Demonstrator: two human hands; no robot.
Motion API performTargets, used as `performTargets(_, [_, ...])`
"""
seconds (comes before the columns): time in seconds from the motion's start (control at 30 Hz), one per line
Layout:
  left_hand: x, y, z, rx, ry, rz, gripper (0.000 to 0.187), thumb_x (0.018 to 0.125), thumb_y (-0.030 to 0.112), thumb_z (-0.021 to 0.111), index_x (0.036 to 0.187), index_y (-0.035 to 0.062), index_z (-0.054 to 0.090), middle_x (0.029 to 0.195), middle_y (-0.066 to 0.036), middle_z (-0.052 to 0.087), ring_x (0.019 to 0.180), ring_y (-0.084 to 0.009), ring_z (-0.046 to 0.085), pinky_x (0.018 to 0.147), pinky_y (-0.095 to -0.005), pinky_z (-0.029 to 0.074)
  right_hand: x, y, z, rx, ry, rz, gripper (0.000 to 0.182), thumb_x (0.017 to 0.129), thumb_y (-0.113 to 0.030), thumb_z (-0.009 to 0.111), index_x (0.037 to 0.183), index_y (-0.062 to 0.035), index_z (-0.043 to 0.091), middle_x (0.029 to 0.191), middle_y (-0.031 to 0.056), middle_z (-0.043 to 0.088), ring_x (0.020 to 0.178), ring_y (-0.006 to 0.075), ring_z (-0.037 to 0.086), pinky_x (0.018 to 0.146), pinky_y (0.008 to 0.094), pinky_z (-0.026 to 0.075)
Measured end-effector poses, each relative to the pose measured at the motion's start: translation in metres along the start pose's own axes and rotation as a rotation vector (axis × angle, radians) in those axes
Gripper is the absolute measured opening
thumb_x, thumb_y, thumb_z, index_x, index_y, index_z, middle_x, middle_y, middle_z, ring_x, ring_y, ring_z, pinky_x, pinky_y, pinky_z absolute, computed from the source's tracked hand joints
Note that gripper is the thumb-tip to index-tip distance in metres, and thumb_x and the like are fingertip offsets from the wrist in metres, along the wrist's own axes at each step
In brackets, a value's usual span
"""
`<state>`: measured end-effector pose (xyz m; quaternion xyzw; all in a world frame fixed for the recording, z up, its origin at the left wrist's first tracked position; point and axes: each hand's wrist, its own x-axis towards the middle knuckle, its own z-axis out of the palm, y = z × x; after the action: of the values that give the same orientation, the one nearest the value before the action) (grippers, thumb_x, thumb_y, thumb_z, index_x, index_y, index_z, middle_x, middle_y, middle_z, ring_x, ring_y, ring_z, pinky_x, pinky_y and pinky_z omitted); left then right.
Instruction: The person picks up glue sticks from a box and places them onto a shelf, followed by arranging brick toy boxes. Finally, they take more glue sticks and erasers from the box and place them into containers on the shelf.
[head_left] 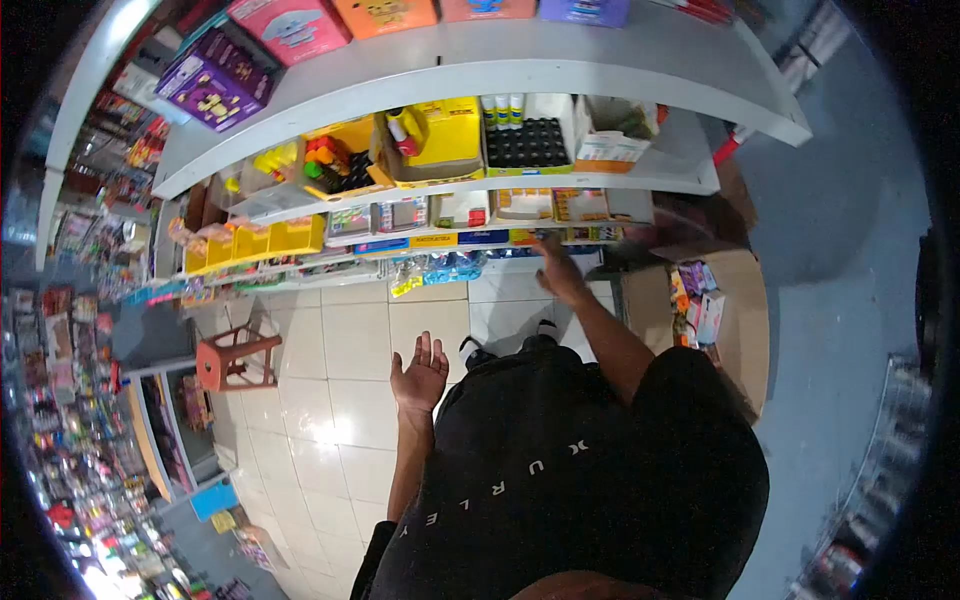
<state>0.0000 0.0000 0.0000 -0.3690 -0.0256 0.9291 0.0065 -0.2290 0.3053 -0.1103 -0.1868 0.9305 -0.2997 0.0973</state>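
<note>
Palm up over the tiled floor, my left hand (420, 377) has its fingers apart and nothing in it. My right hand (560, 270) reaches forward to the edge of a low shelf, fingers stretched toward the goods and thumb apart; it looks slightly blurred. Just above its fingertips are small product boxes (524, 204) in a shelf row. Yellow and blue label strips (433, 241) run along the shelf edge beside it. Blue packets (452, 268) hang or lie below, left of the hand. An open cardboard box (738, 300) with several small colourful packs (708, 318) stands to its right.
Above, a grey shelf (480, 75) carries bright boxes (290, 30). Under it sit yellow display trays (435, 150) and a black-holed tray with glue-like tubes (525, 145). A brown plastic stool (237, 358) stands on the floor at left, near more packed shelves.
</note>
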Motion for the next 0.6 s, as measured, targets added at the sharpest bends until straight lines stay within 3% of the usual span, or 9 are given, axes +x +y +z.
performTargets(0.07, [0.014,-0.010,0.016,0.063,0.024,-0.056,0.054,0.098,0.049,0.043,0.132,0.0062,0.046,0.135,-0.006,0.057,0.124,-0.0276,0.049,0.101,-0.0431,0.041,-0.047,-0.020,-0.005,0.068,-0.132,0.045,0.053,0.073,-0.011,0.072,0.122,-0.0083,0.053,0.117,0.0168,0.050,0.114,0.0366,0.052,0.099,0.0428,0.044])
performTargets(0.1, [0.013,0.016,0.032,0.147,0.021,-0.056,0.053,0.099,0.048,0.043,0.130,0.0059,0.048,0.133,-0.006,0.058,0.124,-0.0269,0.050,0.100,-0.0426,0.041,-0.055,-0.062,0.005,0.172,-0.161,0.020,0.051,0.073,-0.011,0.072,0.121,-0.0077,0.054,0.113,0.0164,0.051,0.112,0.0361,0.052,0.098,0.0421,0.045])
performTargets(0.2, [0.037,-0.004,0.046,0.227,0.063,-0.214,0.046,0.098,0.042,0.046,0.126,0.0058,0.052,0.131,-0.006,0.060,0.122,-0.0258,0.052,0.098,-0.0412,0.042,-0.112,-0.067,0.003,0.253,-0.257,0.043,0.045,0.074,-0.011,0.071,0.116,-0.0070,0.057,0.111,0.0157,0.051,0.109,0.0345,0.053,0.097,0.0407,0.045])
performTargets(0.3, [0.066,-0.009,0.052,0.353,0.007,-0.382,0.050,0.096,0.042,0.050,0.132,0.0077,0.048,0.136,-0.004,0.056,0.123,-0.0267,0.050,0.099,-0.0423,0.043,-0.149,-0.075,-0.016,0.298,-0.269,0.212,0.046,0.071,-0.011,0.069,0.116,-0.0053,0.058,0.115,0.0176,0.051,0.116,0.0364,0.052,0.100,0.0427,0.044])
performTargets(0.43, [0.102,-0.024,0.046,0.488,0.022,-0.533,0.050,0.095,0.038,0.053,0.134,0.0078,0.047,0.136,-0.003,0.056,0.121,-0.0265,0.052,0.096,-0.0411,0.045,-0.208,-0.071,-0.048,0.280,0.097,0.368,0.042,0.075,-0.014,0.068,0.116,-0.0050,0.058,0.110,0.0175,0.055,0.103,0.0325,0.058,0.089,0.0419,0.050])
performTargets(0.53, [0.110,-0.050,0.052,0.592,0.068,-0.580,0.049,0.094,0.036,0.055,0.132,0.0068,0.048,0.134,-0.005,0.057,0.120,-0.0272,0.053,0.097,-0.0407,0.043,-0.255,-0.071,-0.083,0.194,0.377,0.552,0.037,0.081,-0.013,0.070,0.116,-0.0068,0.058,0.110,0.0145,0.057,0.081,0.0240,0.062,0.072,0.0365,0.054])
performTargets(0.6, [0.113,-0.064,0.060,0.646,0.071,-0.615,0.047,0.093,0.036,0.055,0.130,0.0065,0.050,0.134,-0.005,0.058,0.121,-0.0271,0.052,0.098,-0.0410,0.042,-0.289,-0.050,-0.091,0.192,0.552,0.596,0.037,0.081,-0.013,0.071,0.116,-0.0076,0.060,0.110,0.0139,0.058,0.082,0.0230,0.062,0.074,0.0378,0.053])
